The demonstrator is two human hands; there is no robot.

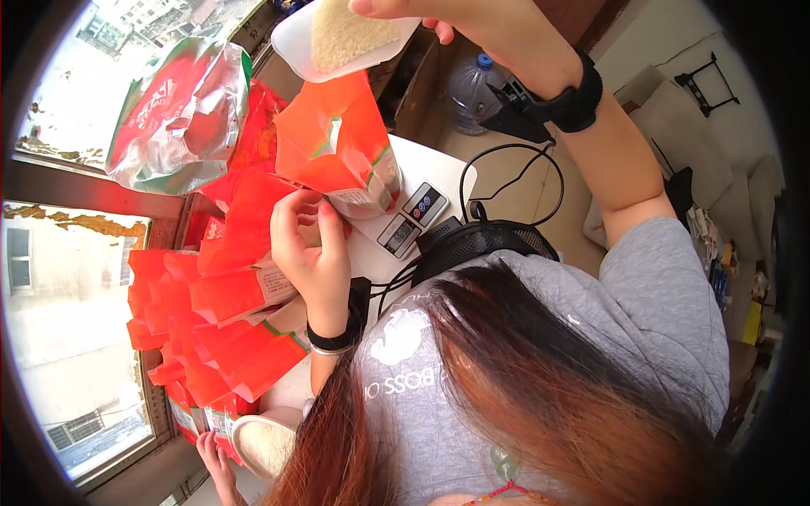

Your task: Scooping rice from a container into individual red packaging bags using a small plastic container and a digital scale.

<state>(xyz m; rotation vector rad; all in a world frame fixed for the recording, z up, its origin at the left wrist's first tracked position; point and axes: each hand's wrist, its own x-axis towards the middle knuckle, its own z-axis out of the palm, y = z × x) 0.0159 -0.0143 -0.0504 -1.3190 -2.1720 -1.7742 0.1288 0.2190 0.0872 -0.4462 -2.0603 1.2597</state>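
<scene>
My right hand (456, 29) is closed on a white translucent scoop (294, 52) holding pale rice-like grains (346, 38), tilted above an open orange-red bag (312, 126). The bag stands upright beside a small scale (412, 221) with buttons and a display. My left hand (308, 244) has curled fingers at the bag's lower left; what is between their tips is hidden. To its left are several more orange-red bags (194, 287), packed close together.
A white tabletop (426, 160) carries black cables and a mesh pouch (485, 240). A silver foil package (181, 126) is by the windows. Beyond are a water jug (472, 93) and sofa (709, 160). Another person's hand (219, 468) shows at lower left beside a pale container (261, 443).
</scene>
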